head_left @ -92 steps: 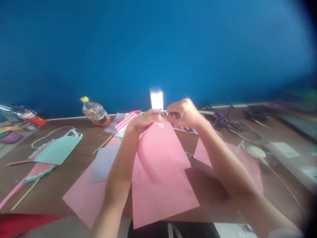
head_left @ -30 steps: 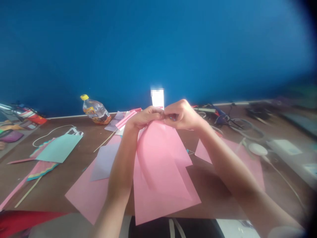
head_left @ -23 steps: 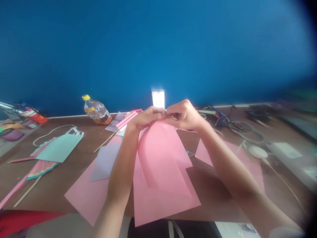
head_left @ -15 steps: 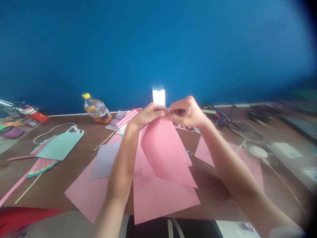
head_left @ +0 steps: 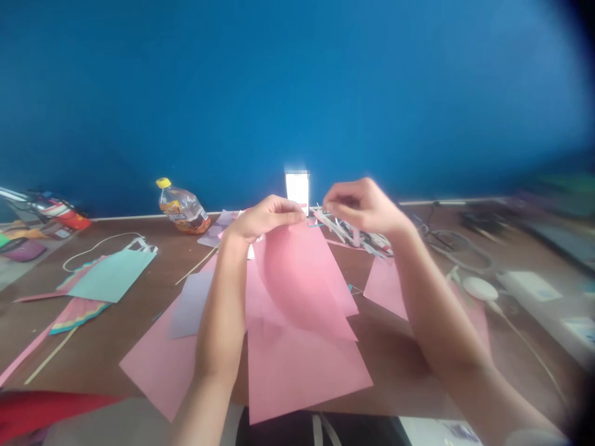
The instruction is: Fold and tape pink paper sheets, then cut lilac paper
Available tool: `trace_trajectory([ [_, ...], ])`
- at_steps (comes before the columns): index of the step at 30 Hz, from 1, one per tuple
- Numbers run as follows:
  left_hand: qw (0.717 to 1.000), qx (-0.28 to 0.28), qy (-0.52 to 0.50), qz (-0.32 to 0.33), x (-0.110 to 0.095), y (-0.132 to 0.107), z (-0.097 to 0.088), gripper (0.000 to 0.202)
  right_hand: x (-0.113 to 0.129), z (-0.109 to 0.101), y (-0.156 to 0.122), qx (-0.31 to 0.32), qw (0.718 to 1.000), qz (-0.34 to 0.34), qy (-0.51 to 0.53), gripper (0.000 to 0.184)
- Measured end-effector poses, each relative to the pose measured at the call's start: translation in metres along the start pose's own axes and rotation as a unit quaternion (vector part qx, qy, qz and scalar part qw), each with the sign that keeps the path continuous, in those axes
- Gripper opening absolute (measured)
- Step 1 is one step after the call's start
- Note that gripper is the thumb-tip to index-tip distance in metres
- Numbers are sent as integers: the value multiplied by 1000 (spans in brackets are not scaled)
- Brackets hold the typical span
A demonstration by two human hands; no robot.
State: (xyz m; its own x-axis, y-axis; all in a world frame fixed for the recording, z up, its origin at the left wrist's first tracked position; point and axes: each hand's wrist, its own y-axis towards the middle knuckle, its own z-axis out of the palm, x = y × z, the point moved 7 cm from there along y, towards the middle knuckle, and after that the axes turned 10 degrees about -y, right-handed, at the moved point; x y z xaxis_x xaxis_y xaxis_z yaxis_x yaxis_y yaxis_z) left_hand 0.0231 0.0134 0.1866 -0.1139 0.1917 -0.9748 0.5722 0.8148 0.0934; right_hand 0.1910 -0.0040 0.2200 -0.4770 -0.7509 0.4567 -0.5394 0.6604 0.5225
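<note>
Bottle (head_left: 183, 209): far left
Strips (head_left: 341, 230): far right, more exposed now
Left hand (head_left: 263, 218): pinches our pink sheet (head_left: 302, 272)
Right hand (head_left: 365, 201): withdrawn, curled; we can't tell if grasping

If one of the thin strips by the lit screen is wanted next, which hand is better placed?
Probably the right hand: it appears nearer the strips and apart from the pink sheet, which the left hand pinches.

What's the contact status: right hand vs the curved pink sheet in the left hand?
Apart. The head view shows a visible gap, with paper strips showing between the right hand and the curved pink sheet.
</note>
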Motion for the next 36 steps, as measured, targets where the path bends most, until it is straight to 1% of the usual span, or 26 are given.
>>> trace_trajectory([
  [2,1000,5,18,-3,0,1,3,34,6,15,4,55,998,-30,1,14],
  [5,999,13,33,-5,1,2,6,35,11,28,7,93,994,-55,-1,14],
  [12,999,29,43,-9,2,2,9,33,13,27,6,96,994,-60,1,15],
  [18,998,33,49,-15,5,4,10,32,10,31,6,107,992,-67,8,14],
  [21,997,41,61,-21,6,4,11,33,10,34,6,114,990,-84,11,16],
  [23,996,58,67,-25,6,3,14,32,11,37,4,116,988,-105,11,17],
  [26,994,80,66,-23,7,3,18,31,13,39,4,82,988,-128,-9,18],
  [29,996,72,57,-11,8,5,15,27,19,40,6,20,989,-139,-50,20],
  [31,996,75,50,-3,7,3,14,26,22,41,7,-7,986,-145,-82,21],
  [32,994,94,48,-4,7,1,15,25,21,39,8,-22,984,-144,-100,21],
  [33,991,126,49,-10,7,-2,18,25,17,35,8,-40,983,-136,-120,21],
  [34,985,161,53,-18,8,-5,22,24,11,29,7,-59,981,-121,-137,21],
  [35,979,191,59,-28,8,-8,26,23,2,20,6,-92,980,-98,-149,20],
  [36,975,209,67,-35,10,-11,28,23,-10,10,5,-109,980,-70,-150,18],
])
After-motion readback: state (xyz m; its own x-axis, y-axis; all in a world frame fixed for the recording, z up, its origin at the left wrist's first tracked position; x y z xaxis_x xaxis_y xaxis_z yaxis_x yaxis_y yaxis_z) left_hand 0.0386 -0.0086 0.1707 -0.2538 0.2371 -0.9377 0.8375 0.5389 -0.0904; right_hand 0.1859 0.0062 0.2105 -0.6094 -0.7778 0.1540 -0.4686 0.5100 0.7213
